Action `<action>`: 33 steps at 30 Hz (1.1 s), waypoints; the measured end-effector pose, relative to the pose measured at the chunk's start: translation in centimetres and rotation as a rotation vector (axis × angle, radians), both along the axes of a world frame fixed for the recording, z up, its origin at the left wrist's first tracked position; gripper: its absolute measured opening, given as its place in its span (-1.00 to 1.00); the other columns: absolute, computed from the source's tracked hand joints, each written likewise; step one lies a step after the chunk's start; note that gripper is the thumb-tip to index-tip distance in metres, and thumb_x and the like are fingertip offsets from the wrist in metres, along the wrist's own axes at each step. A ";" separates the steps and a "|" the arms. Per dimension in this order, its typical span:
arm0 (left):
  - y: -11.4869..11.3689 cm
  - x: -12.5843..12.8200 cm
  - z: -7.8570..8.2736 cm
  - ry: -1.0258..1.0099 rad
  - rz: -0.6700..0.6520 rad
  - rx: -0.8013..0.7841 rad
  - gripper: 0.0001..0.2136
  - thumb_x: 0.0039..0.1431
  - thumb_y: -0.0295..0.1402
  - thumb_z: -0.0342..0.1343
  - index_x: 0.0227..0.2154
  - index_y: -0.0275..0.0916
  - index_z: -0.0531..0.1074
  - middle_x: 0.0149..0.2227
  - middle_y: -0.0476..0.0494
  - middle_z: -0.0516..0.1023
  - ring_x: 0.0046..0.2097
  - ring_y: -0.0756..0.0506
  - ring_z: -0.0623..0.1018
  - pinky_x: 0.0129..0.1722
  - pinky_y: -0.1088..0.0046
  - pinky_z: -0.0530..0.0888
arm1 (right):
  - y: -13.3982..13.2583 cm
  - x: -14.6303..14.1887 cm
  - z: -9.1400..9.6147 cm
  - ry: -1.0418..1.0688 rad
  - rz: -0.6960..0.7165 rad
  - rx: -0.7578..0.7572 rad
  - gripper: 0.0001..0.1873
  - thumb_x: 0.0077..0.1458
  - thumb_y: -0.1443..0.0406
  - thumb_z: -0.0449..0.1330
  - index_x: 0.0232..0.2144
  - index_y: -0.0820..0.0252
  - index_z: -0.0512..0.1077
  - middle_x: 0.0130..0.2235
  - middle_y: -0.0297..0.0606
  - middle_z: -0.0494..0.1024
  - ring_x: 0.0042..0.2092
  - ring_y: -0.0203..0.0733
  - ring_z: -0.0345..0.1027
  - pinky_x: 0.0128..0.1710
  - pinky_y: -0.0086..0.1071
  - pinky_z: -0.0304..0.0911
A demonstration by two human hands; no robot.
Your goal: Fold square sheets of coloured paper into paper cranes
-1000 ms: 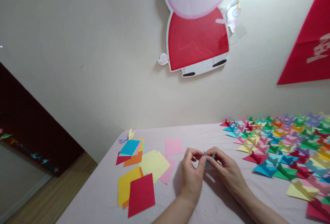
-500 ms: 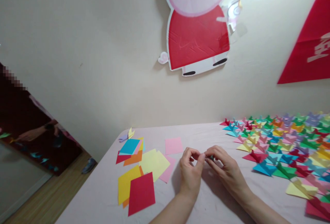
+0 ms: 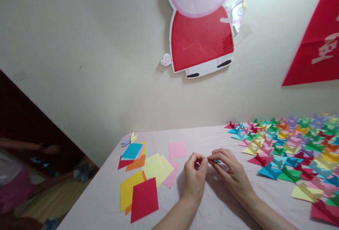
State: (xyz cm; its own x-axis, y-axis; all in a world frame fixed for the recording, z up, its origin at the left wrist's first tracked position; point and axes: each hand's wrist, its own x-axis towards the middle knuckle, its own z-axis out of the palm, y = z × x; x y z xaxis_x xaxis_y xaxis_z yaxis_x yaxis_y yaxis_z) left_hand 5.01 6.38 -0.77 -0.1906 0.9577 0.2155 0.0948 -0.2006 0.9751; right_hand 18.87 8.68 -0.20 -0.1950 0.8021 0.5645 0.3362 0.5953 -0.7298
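Over the middle of the table, my left hand (image 3: 195,175) is closed, thumb and forefinger pinched together at the edge of a small piece of folded paper (image 3: 217,161). My right hand (image 3: 230,168) closes on the same piece from the other side. Only a dark blue-green sliver of it shows between the fingers; its shape is mostly hidden. Just beyond my left hand lies a pink paper square (image 3: 177,150). Left of the hands are overlapping sheets, among them pale yellow paper (image 3: 159,168) and a red sheet (image 3: 144,199).
Rows of colourful folded paper birds (image 3: 288,159) cover the table's right side. A blue sheet (image 3: 131,151) tops a small stack at left, with yellow and purple folded pieces (image 3: 133,138) behind. The wall (image 3: 127,64) borders the far edge. Another person (image 3: 16,184) is at lower left, blurred.
My hands stay nearly in place, fingertips shifting slightly on the folded paper. The view has turned slightly. At far left, the other person has moved, and more of the body shows.
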 end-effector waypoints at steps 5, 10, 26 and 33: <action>0.3 -0.2 0.2 -0.082 -0.031 -0.015 -0.78 0.10 -0.20 0.13 -0.47 -0.26 0.43 -0.48 -0.02 0.41 -0.39 -0.04 0.34 -0.35 0.45 0.26 | 0.3 0.2 -0.8 -0.006 0.034 0.072 -0.86 0.24 0.22 0.15 -0.31 0.02 0.52 -0.27 -0.24 0.51 -0.16 -0.04 0.34 -0.15 -0.24 0.25; 0.8 -0.7 0.6 -0.188 -0.151 -0.112 -0.74 0.01 -0.15 0.20 -0.50 -0.28 0.46 -0.50 -0.04 0.43 -0.40 -0.04 0.33 -0.34 0.45 0.25 | 0.4 0.2 -0.7 0.007 0.042 0.077 -0.89 0.23 0.27 0.18 -0.32 0.02 0.51 -0.29 -0.27 0.50 -0.19 -0.08 0.33 -0.18 -0.27 0.23; 1.4 -1.8 1.8 -0.365 -0.371 -0.366 -0.66 -0.20 -0.11 0.32 -0.52 -0.27 0.39 -0.53 -0.01 0.38 -0.46 0.03 0.33 -0.36 0.48 0.24 | 0.6 0.1 -0.6 0.102 0.065 0.005 -0.88 0.20 0.22 0.22 -0.37 0.03 0.53 -0.33 -0.30 0.53 -0.21 -0.11 0.38 -0.17 -0.29 0.24; 1.2 -1.5 1.6 -0.261 -0.298 -0.243 -0.78 -0.05 -0.22 0.25 -0.43 -0.25 0.40 -0.47 0.01 0.39 -0.43 0.01 0.34 -0.36 0.48 0.26 | 0.7 0.0 -0.7 0.164 0.035 -0.149 -0.83 0.15 0.16 0.22 -0.42 0.07 0.52 -0.32 -0.27 0.53 -0.20 -0.09 0.37 -0.17 -0.29 0.22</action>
